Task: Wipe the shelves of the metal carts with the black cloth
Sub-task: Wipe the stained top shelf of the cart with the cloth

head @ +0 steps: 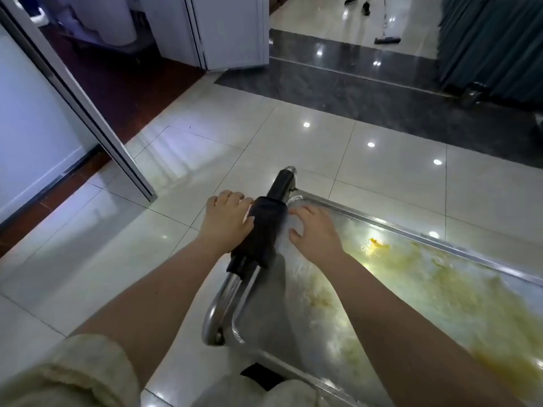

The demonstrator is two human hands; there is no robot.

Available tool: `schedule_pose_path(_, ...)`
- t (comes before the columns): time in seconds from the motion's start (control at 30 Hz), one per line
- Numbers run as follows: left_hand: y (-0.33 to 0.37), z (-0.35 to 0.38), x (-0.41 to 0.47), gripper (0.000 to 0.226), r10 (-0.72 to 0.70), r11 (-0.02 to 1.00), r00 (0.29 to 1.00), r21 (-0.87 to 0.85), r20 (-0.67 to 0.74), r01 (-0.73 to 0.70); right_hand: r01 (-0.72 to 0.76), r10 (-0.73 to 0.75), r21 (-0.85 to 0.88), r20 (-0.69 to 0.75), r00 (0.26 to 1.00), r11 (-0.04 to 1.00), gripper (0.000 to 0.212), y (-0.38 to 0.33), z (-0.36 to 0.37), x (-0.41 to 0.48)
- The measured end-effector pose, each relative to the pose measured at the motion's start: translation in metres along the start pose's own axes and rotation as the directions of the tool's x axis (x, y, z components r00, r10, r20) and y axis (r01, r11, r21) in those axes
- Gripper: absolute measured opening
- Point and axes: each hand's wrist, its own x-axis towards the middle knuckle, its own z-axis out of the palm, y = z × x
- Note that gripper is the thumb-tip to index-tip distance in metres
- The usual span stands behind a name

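Yellow greasy smears cover most of the steel top shelf of the metal cart [440, 289], so wiping here looks barely begun, with almost everything left. A folded black cloth [263, 230] hangs draped over the black-padded handle bar [282, 183] at the shelf's left end. Both hands are loosely open: the left hand [227, 221] touches the cloth's outer side, the right hand [316, 232] its inner side, neither yet gripping it.

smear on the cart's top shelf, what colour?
Yellow-orange smear across the metal shelf; head view, the only one.
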Motion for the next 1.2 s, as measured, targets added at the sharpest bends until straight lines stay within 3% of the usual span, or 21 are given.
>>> schedule_pose_path(0.1, -0.015, 0.011, 0.017, 0.045, 0.058, 0.994, 0.998, -0.091, 0.031, -0.054, -0.042, 0.042, 0.097, 0.002, 0.999, 0.994, 0.039, 0.0, 0.01, 0.023)
schedule_pose_path(0.2, -0.027, 0.019, 0.032, 0.065, 0.151, 0.974, 0.979, -0.189, 0.139, -0.124, -0.14, 0.122, 0.224, 0.09, 0.988, 0.964, 0.045, -0.003, 0.016, 0.047)
schedule_pose_path(0.3, -0.038, 0.025, 0.042, 0.082, 0.217, 0.946, 0.959, -0.28, 0.184, -0.161, -0.306, 0.209, 0.451, 0.252, 0.945, 0.838, 0.056, -0.007, 0.02, 0.062)
schedule_pose_path(0.43, -0.037, 0.035, 0.053, 0.079, 0.248, 0.866, 0.938, -0.49, 0.241, -0.103, -0.367, 0.263, 0.568, 0.259, 0.929, 0.737, 0.045, -0.003, 0.026, 0.065)
schedule_pose_path(0.6, -0.036, 0.032, 0.066, 0.053, 0.204, 0.786, 0.922, -0.617, 0.33, 0.047, -0.382, 0.269, 0.501, 0.284, 0.92, 0.777, 0.039, -0.001, 0.026, 0.068)
schedule_pose_path(0.8, -0.04, 0.016, 0.067, 0.035, 0.192, 0.82, 0.924, -0.571, 0.33, 0.034, -0.318, 0.255, 0.341, 0.218, 0.942, 0.884, 0.03, -0.012, 0.017, 0.065)
schedule_pose_path(1.03, -0.039, -0.001, 0.052, 0.038, 0.239, 0.942, 0.971, -0.25, 0.033, -0.223, -0.259, 0.256, 0.249, 0.047, 0.966, 0.933, 0.024, -0.023, 0.013, 0.048)
schedule_pose_path(1.2, -0.036, -0.007, 0.037, 0.037, 0.246, 0.966, 0.967, -0.063, -0.061, -0.25, -0.187, 0.204, 0.239, -0.05, 0.978, 0.953, 0.023, -0.033, 0.004, 0.037)
